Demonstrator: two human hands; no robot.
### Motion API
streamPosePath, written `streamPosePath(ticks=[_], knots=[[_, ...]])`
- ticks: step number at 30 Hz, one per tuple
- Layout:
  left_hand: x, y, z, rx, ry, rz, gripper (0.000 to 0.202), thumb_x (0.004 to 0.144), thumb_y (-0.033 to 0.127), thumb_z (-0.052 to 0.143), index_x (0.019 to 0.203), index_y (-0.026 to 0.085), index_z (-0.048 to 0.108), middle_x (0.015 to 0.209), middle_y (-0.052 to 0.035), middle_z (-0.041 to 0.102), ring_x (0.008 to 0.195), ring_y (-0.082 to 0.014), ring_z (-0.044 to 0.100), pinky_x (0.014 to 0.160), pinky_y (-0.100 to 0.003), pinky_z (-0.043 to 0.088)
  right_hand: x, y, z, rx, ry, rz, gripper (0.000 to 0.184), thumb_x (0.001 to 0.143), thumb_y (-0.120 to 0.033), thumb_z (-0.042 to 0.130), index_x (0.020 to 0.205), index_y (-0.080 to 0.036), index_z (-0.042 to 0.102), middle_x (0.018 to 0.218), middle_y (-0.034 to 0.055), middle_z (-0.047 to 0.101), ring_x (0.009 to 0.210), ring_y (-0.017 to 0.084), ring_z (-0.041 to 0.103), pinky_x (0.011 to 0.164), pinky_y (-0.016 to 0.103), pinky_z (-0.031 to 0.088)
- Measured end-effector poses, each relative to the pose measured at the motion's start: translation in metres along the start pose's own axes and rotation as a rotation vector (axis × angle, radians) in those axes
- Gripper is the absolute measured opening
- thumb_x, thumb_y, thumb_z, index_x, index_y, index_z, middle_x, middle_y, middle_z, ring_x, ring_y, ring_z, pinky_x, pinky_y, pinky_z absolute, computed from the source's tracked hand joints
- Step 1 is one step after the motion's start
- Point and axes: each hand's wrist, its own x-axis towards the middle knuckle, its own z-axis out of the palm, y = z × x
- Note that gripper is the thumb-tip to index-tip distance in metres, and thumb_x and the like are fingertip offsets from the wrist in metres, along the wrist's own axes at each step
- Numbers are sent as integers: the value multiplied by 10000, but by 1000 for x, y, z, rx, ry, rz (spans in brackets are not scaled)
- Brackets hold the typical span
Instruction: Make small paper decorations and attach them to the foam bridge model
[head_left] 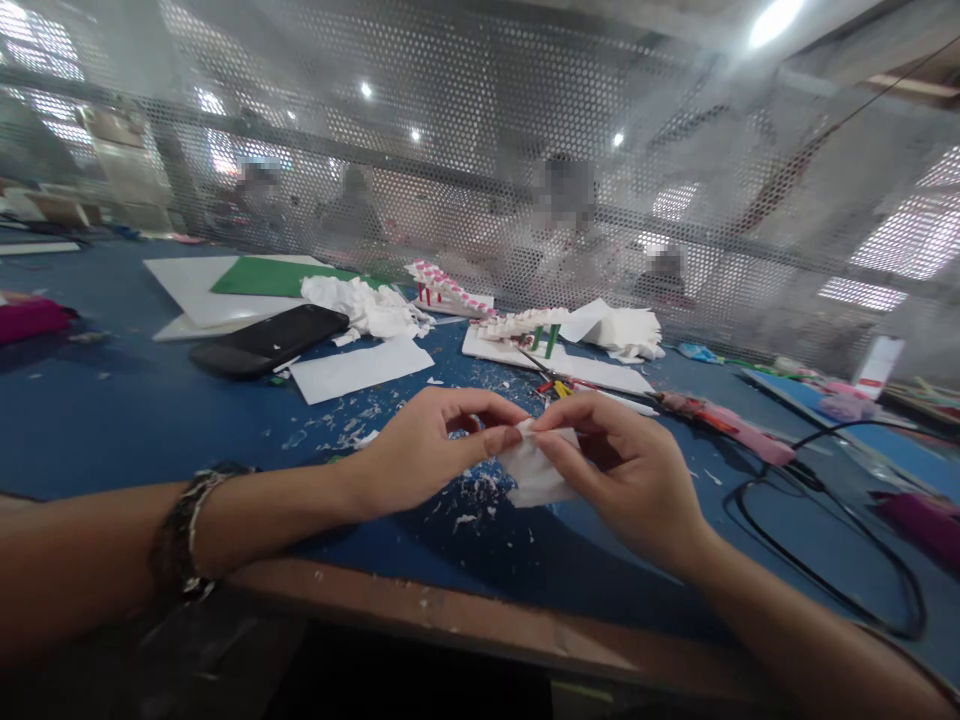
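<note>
Both my hands meet over the blue table (112,420) near its front edge. My left hand (427,445) pinches the top edge of a small white paper piece (534,472) with thumb and forefinger. My right hand (622,470) pinches the same piece from the other side, its fingers curled behind the paper. The paper hangs a little above the table between the two hands. White scraps (472,495) lie scattered under them. A beaded bracelet (184,530) sits on my left wrist.
A black phone (266,340) lies at mid left beside white sheets (360,368) and crumpled white paper (367,305). Small white models with red and green posts (517,325) stand behind. A black cable (825,560) loops at right. A perforated screen (480,150) backs the table; other people sit beyond it.
</note>
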Motion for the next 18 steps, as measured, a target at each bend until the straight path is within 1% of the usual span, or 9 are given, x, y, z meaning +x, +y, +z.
streamPosePath(ticks=[3,8,11,14,18], knots=[[0,0,0,-148,-27,-49,124,723,193,534,794,138,620,712,15,625,626,-79,525,588,-177,403,0,-1,0,120,-20,71,30,725,-202,527,719,-176,540,627,-22,561,473,45,503,384,139,375],[0,3,0,-350,-55,-105,79,693,114,551,704,144,624,632,48,602,599,-51,510,582,-144,391,-1,-3,-1,283,-62,168,62,720,-205,547,689,-180,499,576,-48,519,453,35,482,385,126,369],[1,3,1,-431,-66,-124,80,686,103,562,680,148,628,610,57,594,584,-41,502,580,-135,388,-2,-2,-1,351,-63,192,65,726,-196,547,686,-180,499,579,-50,529,460,28,483,396,116,376],[2,0,1,-487,-60,-132,63,693,117,569,696,152,621,635,58,590,597,-35,501,588,-131,387,-2,-2,2,407,-33,199,79,726,-195,551,672,-177,497,591,-46,545,463,24,483,404,114,384],[0,-2,0,-529,-65,-124,28,690,131,587,713,146,586,617,66,551,565,-27,478,550,-124,374,-2,-2,5,425,-6,192,90,705,-195,571,647,-168,507,575,-47,523,463,26,463,407,122,384]])
